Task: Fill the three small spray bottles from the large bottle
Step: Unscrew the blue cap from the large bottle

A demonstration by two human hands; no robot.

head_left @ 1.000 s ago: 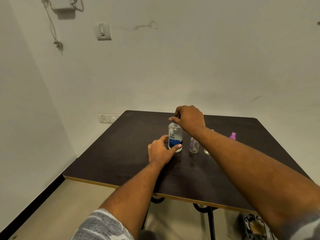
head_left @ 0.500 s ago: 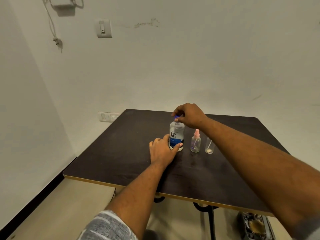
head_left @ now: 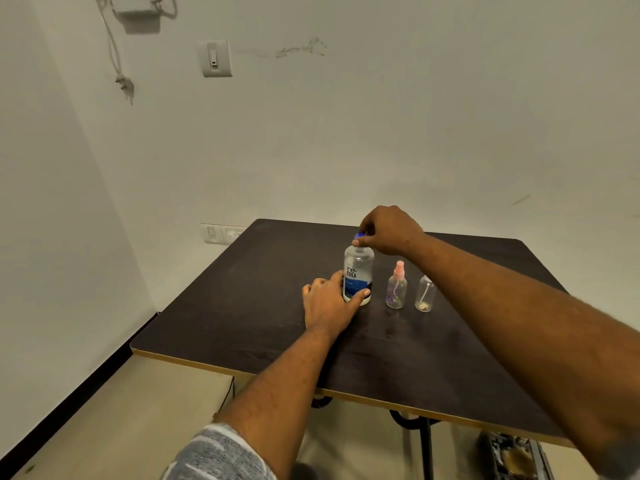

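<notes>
The large clear bottle with a blue and white label stands upright on the dark table. My left hand grips its lower part. My right hand pinches the blue cap just above the bottle's neck. To the right stands a small spray bottle with a pink top. Beside it is a second small clear bottle, its top partly hidden by my right forearm. A third small bottle is not visible.
The table stands in a corner, with a white wall behind and to the left. Wall sockets sit near the table's far left corner. A box of items lies on the floor under the near right edge.
My right hand has risen slightly and the blue cap now shows lifted off the large bottle's neck. My right forearm has shifted and now covers the spot where a purple-topped bottle showed.
</notes>
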